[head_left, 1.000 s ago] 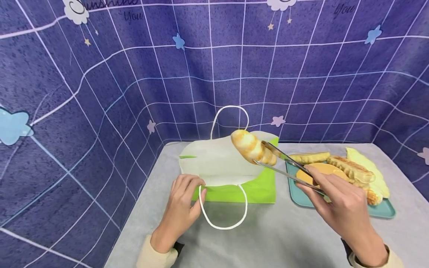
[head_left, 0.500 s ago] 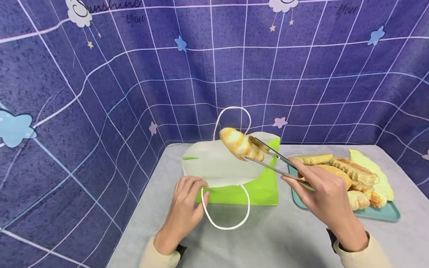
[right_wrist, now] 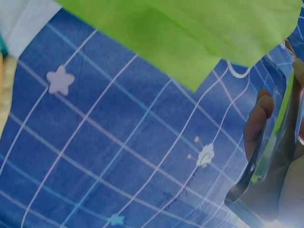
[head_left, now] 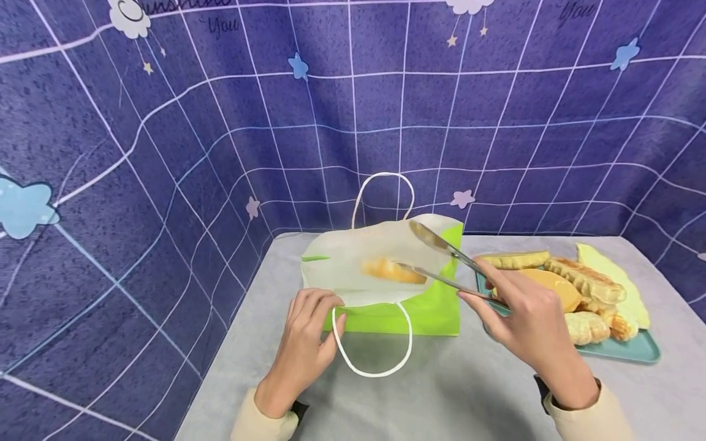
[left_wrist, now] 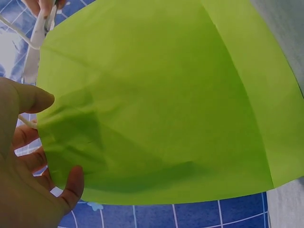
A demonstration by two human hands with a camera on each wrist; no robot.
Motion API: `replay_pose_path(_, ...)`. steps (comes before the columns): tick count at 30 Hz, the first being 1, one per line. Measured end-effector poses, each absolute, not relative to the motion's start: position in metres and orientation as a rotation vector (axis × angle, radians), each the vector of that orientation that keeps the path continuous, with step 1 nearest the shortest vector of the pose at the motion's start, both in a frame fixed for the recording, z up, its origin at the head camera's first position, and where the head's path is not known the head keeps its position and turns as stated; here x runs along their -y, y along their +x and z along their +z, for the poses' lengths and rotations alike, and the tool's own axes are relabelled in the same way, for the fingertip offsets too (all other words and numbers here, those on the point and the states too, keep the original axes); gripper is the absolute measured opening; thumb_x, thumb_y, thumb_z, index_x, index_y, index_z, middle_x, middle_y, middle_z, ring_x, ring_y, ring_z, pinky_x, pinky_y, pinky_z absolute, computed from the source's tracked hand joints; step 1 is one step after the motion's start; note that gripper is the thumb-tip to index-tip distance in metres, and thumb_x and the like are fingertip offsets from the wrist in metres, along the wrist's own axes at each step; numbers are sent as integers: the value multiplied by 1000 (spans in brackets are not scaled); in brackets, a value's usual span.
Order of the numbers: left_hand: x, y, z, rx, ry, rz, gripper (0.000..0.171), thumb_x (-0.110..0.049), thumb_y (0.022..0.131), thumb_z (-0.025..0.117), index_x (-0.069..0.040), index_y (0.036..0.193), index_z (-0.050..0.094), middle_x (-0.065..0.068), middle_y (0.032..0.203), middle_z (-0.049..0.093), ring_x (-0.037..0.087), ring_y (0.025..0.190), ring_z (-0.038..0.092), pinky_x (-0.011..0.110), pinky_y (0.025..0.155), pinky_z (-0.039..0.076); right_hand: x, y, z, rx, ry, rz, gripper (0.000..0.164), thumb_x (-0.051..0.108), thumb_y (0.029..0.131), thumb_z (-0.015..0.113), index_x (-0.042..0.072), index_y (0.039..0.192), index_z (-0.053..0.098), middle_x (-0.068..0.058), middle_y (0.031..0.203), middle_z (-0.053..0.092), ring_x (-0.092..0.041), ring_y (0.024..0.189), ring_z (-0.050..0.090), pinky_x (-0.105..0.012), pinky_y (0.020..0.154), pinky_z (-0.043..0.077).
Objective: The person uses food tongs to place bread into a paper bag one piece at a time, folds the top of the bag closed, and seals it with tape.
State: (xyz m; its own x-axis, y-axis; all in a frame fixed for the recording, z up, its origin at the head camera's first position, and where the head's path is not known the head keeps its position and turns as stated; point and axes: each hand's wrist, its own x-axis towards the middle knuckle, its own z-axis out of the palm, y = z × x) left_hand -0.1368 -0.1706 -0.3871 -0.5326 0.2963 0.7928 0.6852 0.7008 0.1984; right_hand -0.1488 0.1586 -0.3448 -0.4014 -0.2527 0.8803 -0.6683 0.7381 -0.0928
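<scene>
A green paper bag (head_left: 413,321) with a white lining and white rope handles stands with its mouth tilted toward me. My left hand (head_left: 306,327) pinches its near rim at the left corner; the left wrist view shows the thumb outside the bag's green side (left_wrist: 156,104). On the right, my right hand (head_left: 529,315) holds metal tongs (head_left: 427,236), their arms spread apart over the bag mouth. A golden bread roll (head_left: 386,269), blurred by motion, is in the bag's mouth just below the tongs' tips. In the right wrist view the tongs' handle end (right_wrist: 259,199) shows in the palm.
To the right a teal tray (head_left: 629,350) carries an orange oval piece (head_left: 554,288), a ridged loaf (head_left: 590,278), a pale yellow piece (head_left: 618,278) and several other breads. Blue gridded cloth (head_left: 353,104) hangs behind and at the sides of the grey tabletop (head_left: 441,392).
The right hand has carried the bread roll left over the bag in the tongs. The tongs have since spread, and the roll has come free and dropped. The left hand keeps its hold.
</scene>
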Motion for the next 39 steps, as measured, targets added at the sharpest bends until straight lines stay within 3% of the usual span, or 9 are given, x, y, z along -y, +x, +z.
replay_pose_path(10,169,-138,-389,2142,-751,-673,15,-14,79,60,-11,93,61,-1,97,56,20,94,46,36,80,32,-192,-128,-353,1898,537,548,50,43,71,70,9,107,66,1,63,56,-10,50,43,-23,46,32)
replay_pose_path(19,167,-139,-388,2137,-758,-668,13,-14,80,60,-12,92,61,-2,93,55,20,92,46,36,80,32,-244,-108,-379,1997,380,562,55,35,61,79,9,107,66,0,64,56,-3,54,41,-19,51,32)
replay_pose_path(28,168,-136,-390,2136,-743,-673,13,-13,79,61,-12,92,61,-1,95,56,20,92,46,37,83,32,-288,-96,-397,2051,256,426,58,49,62,74,10,104,67,-1,60,54,-3,54,42,-21,48,30)
replay_pose_path(39,167,-135,-391,2157,-737,-679,14,-14,80,61,-12,94,61,-1,96,56,20,94,46,36,83,32,-308,-91,-395,2127,188,456,51,24,59,80,0,102,64,-7,59,53,8,55,36,-12,48,28)
